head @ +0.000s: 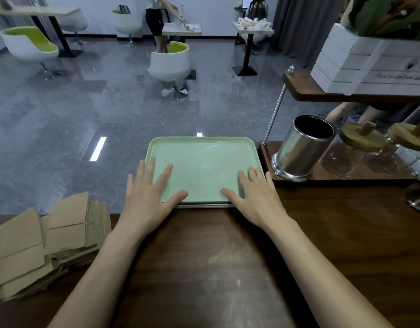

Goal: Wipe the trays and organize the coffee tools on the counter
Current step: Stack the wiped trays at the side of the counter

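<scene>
My left hand and right hand both lie flat and open on the green tray, fingers straight, gripping nothing. The left covers its near left corner and the right its near right corner. The tray is a pale mint rectangle with rounded corners and a low raised rim. Its smooth, matte face is faintly speckled and smeared. It sits at the far edge of the dark wooden counter, straight ahead of me, and a thin grey edge shows under its near rim.

Left of the tray and nearer to me, a loose stack of brown corrugated cardboard sleeves fans out. Just right of the tray, a shiny metal canister, cylindrical and dark inside, stands on a wooden stand. Beyond the canister are glass jars with round wooden lids. Above them, on a shelf, a white slatted crate bears script reading "Plant Smile Grow Laugh", cut off at the frame edge.
</scene>
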Motion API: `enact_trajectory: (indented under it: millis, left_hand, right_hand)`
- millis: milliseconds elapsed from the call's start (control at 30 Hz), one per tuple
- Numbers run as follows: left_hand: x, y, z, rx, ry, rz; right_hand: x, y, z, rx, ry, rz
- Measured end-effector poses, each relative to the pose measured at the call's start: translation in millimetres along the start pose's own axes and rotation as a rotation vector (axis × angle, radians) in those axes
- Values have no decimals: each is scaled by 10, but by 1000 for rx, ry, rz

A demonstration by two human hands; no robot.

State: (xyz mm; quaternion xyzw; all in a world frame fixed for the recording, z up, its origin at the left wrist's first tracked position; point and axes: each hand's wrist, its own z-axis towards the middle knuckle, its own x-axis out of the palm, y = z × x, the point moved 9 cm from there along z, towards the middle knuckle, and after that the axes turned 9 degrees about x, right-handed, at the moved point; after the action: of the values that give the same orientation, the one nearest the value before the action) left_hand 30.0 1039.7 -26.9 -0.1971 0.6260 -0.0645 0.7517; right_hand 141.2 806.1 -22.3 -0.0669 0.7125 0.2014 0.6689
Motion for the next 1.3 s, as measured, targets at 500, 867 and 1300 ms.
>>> enact_trajectory:
  millis: [500, 867, 1300]
  left_hand:
    - [119, -544, -125, 75, 46, -41]
    - [474, -2328, -639, 344, 89, -355]
    - [1446, -4850, -1069, 391, 69, -459]
  right_hand:
    - [-115, -115, -415, -121, -32, 420]
    - [-594, -1398, -1336, -36, -71, 534]
    - [-1271, -3679, -2255, 4, -108, 530]
